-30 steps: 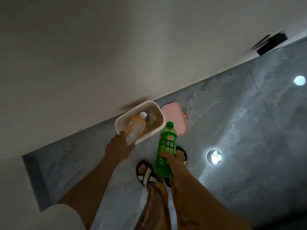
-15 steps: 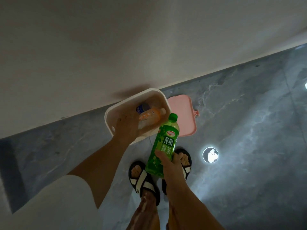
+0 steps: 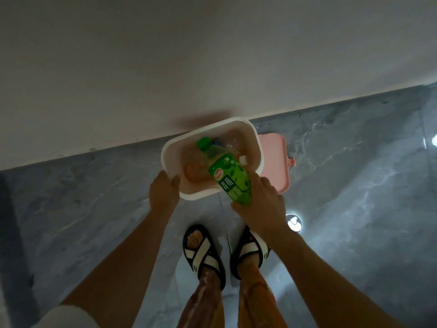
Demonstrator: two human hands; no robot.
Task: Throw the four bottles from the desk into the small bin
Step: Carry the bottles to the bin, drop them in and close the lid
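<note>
A small white bin (image 3: 170, 150) stands on the grey floor against the wall. My left hand (image 3: 163, 192) grips its near left rim. My right hand (image 3: 260, 202) holds the base of a green bottle (image 3: 227, 171), tilted with its green cap pointing down into the bin. An orange bottle (image 3: 194, 169) lies inside the bin, under the green one. A clear bottle (image 3: 233, 142) with a blue cap shows at the bin's far side, partly hidden.
A pink lid (image 3: 275, 162) lies on the floor to the right of the bin. My feet in black-and-white sandals (image 3: 201, 252) stand just in front. A bright round light reflection (image 3: 294, 222) shows on the glossy floor at right.
The orange bottle left my left hand and dropped into the bin; that hand now grips the rim. My right hand tipped the green bottle over, cap first, above the bin.
</note>
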